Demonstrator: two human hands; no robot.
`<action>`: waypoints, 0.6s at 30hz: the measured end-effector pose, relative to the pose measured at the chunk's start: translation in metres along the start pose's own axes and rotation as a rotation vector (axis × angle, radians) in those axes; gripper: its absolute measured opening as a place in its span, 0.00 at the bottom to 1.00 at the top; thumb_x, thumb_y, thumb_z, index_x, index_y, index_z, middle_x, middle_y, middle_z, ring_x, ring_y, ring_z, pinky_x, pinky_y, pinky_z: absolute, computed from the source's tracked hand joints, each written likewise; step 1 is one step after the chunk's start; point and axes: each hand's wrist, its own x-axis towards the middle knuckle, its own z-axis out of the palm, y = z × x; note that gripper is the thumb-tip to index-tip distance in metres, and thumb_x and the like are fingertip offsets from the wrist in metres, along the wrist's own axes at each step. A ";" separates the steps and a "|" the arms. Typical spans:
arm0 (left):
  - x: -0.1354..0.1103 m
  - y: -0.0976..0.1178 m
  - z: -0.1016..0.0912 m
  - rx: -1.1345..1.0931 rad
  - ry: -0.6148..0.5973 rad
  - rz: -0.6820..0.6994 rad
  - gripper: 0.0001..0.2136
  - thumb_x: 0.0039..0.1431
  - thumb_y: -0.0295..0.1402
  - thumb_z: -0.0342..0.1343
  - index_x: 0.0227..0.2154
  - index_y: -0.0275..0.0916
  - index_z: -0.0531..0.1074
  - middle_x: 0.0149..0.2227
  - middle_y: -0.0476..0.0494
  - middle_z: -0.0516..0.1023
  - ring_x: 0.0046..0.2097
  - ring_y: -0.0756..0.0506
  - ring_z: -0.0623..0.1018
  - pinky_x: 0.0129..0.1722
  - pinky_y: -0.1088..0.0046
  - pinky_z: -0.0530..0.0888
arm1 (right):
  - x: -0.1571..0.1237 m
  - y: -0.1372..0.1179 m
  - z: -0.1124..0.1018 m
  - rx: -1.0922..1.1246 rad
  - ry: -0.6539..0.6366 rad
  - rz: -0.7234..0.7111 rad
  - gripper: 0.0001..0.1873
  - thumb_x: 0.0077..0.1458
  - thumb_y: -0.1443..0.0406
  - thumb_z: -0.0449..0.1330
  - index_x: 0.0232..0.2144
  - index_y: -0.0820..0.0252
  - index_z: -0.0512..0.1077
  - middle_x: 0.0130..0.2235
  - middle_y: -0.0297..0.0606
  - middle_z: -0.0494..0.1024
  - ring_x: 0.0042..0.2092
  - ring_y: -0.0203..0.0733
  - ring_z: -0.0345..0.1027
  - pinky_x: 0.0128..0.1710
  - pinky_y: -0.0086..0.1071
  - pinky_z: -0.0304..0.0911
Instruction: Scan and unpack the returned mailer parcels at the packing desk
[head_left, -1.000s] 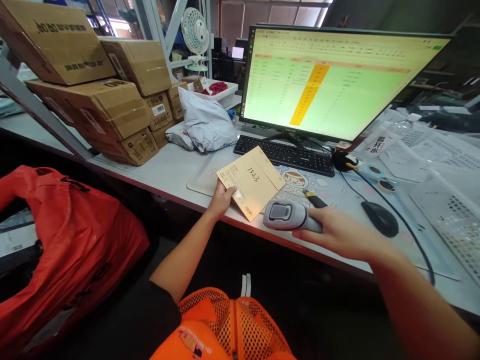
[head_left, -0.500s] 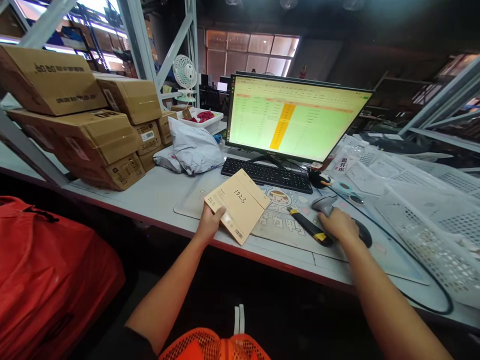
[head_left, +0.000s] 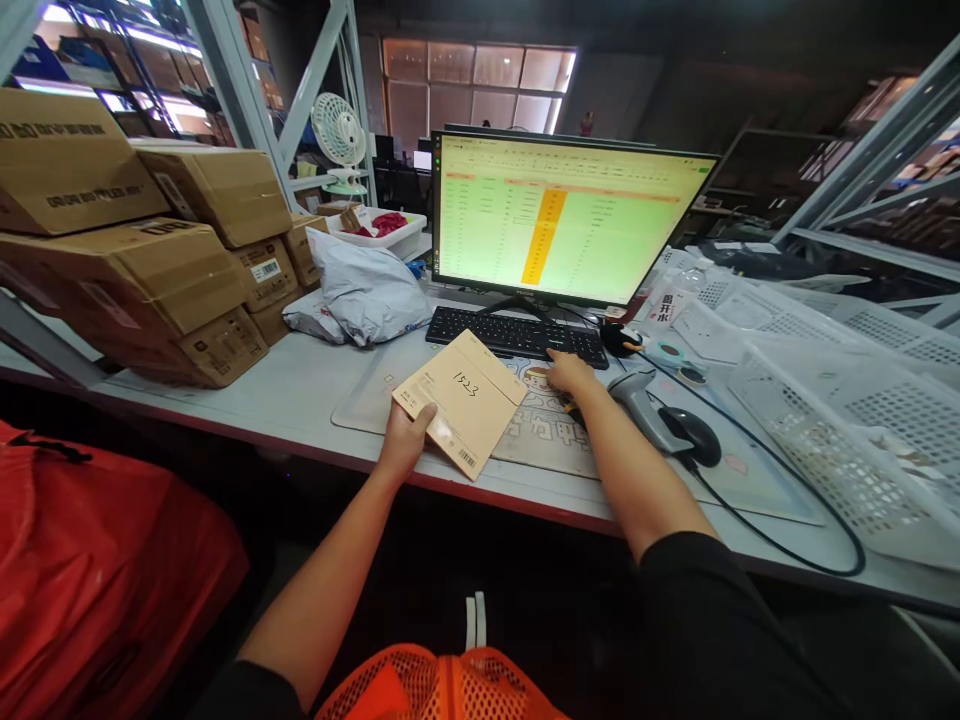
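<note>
My left hand (head_left: 405,438) is closed on the lower left edge of a flat tan cardboard packet (head_left: 461,400), thumb on top. It has "1523" handwritten on it and a barcode near one corner. My right hand (head_left: 571,373) reaches to the front edge of the black keyboard (head_left: 495,330), a finger stretched out at the keys. It holds nothing; some of its fingers are hidden. Beside my right forearm lies a grey barcode scanner (head_left: 646,408), against a black mouse (head_left: 696,436). A yellow-and-black handled tool (head_left: 574,412) is mostly covered by my right arm.
A lit monitor (head_left: 480,230) shows a spreadsheet. Cardboard boxes (head_left: 202,195) are stacked left, beside a grey plastic mailer bag (head_left: 367,290). White perforated baskets (head_left: 840,450) stand right, with a black cable (head_left: 795,455) looping before them. A red bag (head_left: 112,570) sits low left.
My right hand has let go of the barcode scanner and moved left and forward to the keyboard. The scanner now lies by the mouse. My left hand keeps its hold on the packet.
</note>
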 end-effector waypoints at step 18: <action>-0.003 0.040 -0.020 -0.045 -0.349 -0.341 0.31 0.44 0.56 0.73 0.45 0.39 0.77 0.34 0.37 0.85 0.31 0.37 0.85 0.24 0.68 0.80 | -0.210 0.053 -0.052 1.023 -0.589 -0.346 0.25 0.47 0.48 0.74 0.40 0.60 0.81 0.45 0.38 0.85 0.44 0.46 0.79 0.46 0.35 0.74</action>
